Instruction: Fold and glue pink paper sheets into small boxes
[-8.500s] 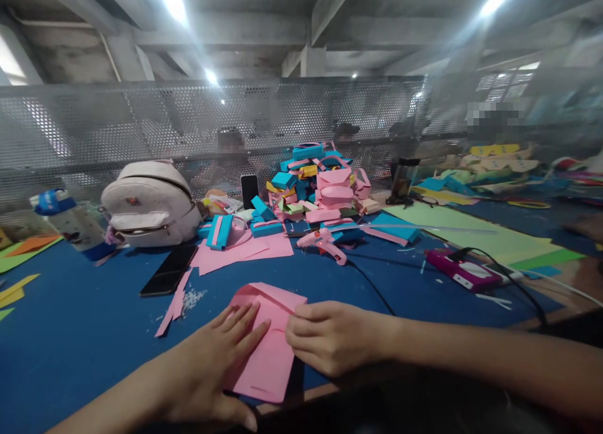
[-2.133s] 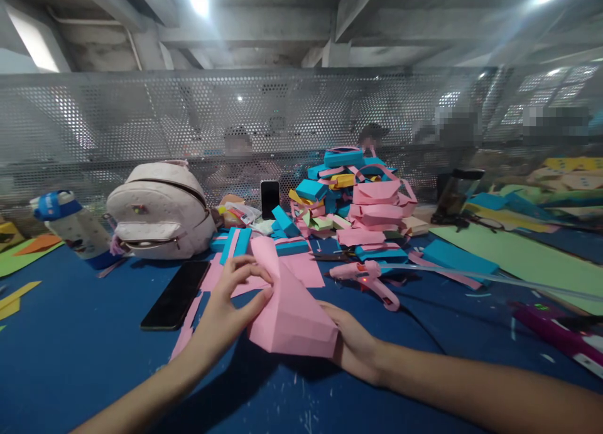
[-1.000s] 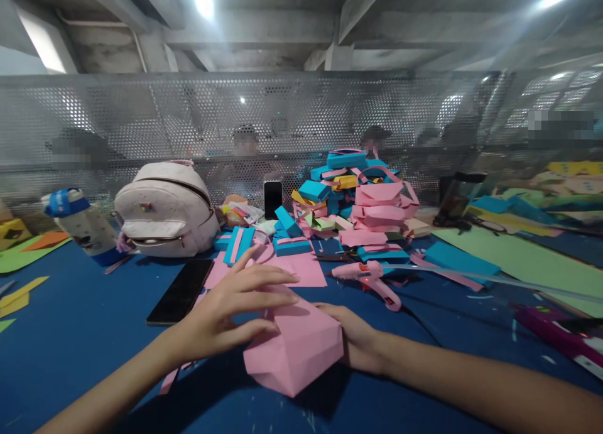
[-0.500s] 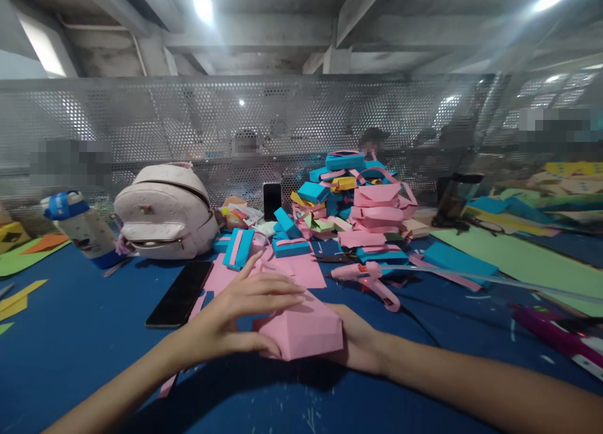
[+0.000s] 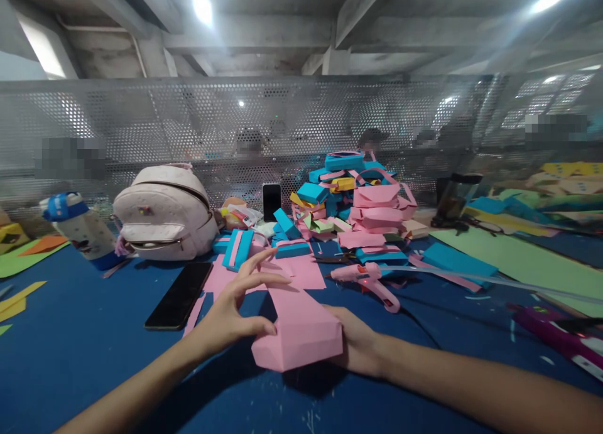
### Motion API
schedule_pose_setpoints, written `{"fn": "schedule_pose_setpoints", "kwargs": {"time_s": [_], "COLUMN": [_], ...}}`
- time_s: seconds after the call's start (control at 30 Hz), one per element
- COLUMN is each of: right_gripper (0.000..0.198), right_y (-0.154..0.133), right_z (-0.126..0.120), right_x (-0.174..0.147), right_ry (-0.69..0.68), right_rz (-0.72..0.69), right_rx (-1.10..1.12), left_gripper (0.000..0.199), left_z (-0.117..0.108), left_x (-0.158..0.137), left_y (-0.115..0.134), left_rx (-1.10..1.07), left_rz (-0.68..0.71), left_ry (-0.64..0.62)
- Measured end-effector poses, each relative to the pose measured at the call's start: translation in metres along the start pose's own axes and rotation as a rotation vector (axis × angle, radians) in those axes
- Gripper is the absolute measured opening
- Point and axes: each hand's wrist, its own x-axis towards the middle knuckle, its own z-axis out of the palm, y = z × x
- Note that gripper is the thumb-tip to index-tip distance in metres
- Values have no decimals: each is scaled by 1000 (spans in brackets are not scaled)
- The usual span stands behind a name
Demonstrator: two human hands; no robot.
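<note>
A folded pink paper box is held just above the blue table, one side panel facing me and a flap rising at the back. My right hand grips it from the right; the box hides most of those fingers. On the other side, my left hand curves around the box's left end. Its thumb presses near the left edge while the fingertips touch the raised flap. Behind the hands lies a flat sheet of pink paper. A pink glue gun rests to the right.
A black phone lies left of my hands. Farther back stand a white backpack, a bottle and a propped phone. Pink and blue paper bags are piled behind the glue gun. A purple tool lies far right.
My left hand has drawn back slightly to the left, its fingers lifting off the top of the pink paper box. More of the flap and left end now shows.
</note>
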Motion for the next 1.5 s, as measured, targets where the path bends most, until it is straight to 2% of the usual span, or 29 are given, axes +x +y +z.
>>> {"fn": "schedule_pose_setpoints", "kwargs": {"time_s": [0.13,0.27,0.43,0.6,0.73,0.8,0.87,0.97,1.1,1.2,1.27,1.4,1.5], "right_gripper": [34,36,35,27,23,23,25,30,40,37,34,37,37], "right_y": [0,-1,0,-1,2,4,5,4,0,-2,-3,-2,-1], "right_z": [0,-2,-5,6,15,17,19,23,32,36,37,36,33], "right_x": [0,2,4,0,-3,-5,-7,-12,-19,-23,-24,-25,-24], "right_ry": [-37,-52,-51,38,121,95,51,30,127,176,148,142,147], "right_rz": [-3,6,20,-18,-138,-223,-286,-353,-405,-432,-439,-424,-392], "right_rx": [44,89,119,102,17,-11,-52,-177,-311,-324,-317,-297,-279], "left_gripper": [39,15,13,14,21,21,20,32,71,95,100,93,96], "left_z": [2,3,4,1,-4,-5,-2,8,28,41,47,53,53], "left_x": [-2,-4,-6,-6,-4,-3,-4,-8,-17,-23,-25,-24,-22], "left_y": [3,13,15,16,23,25,25,20,4,-7,-12,-18,-22], "left_rx": [46,160,225,268,228,225,236,245,173,102,18,-213,-240], "left_rz": [15,101,179,182,167,180,194,107,-96,-183,-238,-296,-328], "left_ry": [23,97,147,161,363,463,493,436,286,243,212,172,167]}}
